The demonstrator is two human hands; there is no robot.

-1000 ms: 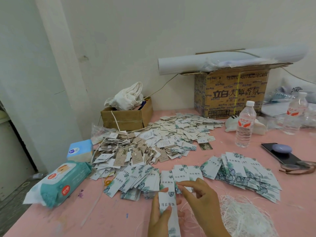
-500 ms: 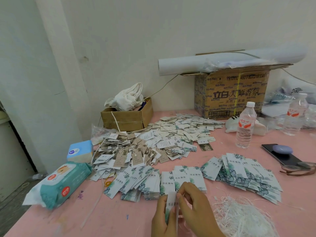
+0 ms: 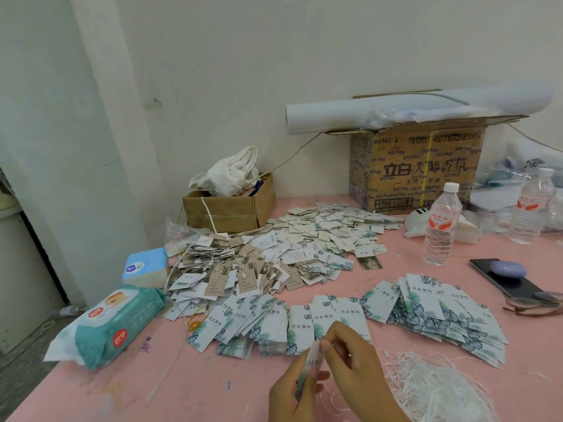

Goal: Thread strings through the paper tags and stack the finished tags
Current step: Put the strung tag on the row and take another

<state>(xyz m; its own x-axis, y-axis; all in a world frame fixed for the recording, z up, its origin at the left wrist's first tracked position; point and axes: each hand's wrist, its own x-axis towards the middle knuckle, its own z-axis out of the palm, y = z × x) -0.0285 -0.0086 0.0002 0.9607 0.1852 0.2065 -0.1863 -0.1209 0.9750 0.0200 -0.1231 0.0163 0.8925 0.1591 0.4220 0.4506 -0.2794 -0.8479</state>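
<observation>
Desk [image 3: 231,385], pink and matte, fills the lower frame and carries everything. At upper right stands a printed corrugated carton [image 3: 420,169] with a smooth white paper roll [image 3: 350,115] lying across its open flaps. A wide loose heap of strung tags [image 3: 274,257], kraft brown and white card, spreads over the middle of the desk. Right of centre lies a fanned pile of leaf-printed tags [image 3: 432,312], long white rectangles overlapping like shingles, and a similar row [image 3: 253,321] lies at centre. At lower right sits a tangled bundle of thin white strings [image 3: 432,388]. At left lie a soft teal wipes pack [image 3: 112,327] and a blue tissue pack [image 3: 146,269]; behind the heap, a small brown box [image 3: 225,213] holds crumpled white cloth [image 3: 231,175]. A clear ribbed water bottle [image 3: 441,226] stands at right, near a dark phone [image 3: 499,278].

At bottom centre, the left grip [image 3: 289,394] is clenched around the lower part of one paper tag [image 3: 312,359]. The right grip [image 3: 356,363] pinches the tag's upper end with curled fingertips. Held above the desk, the tag stands nearly upright and edge-on between the two grips, just in front of the centre row. Whether a string passes through it cannot be told.
</observation>
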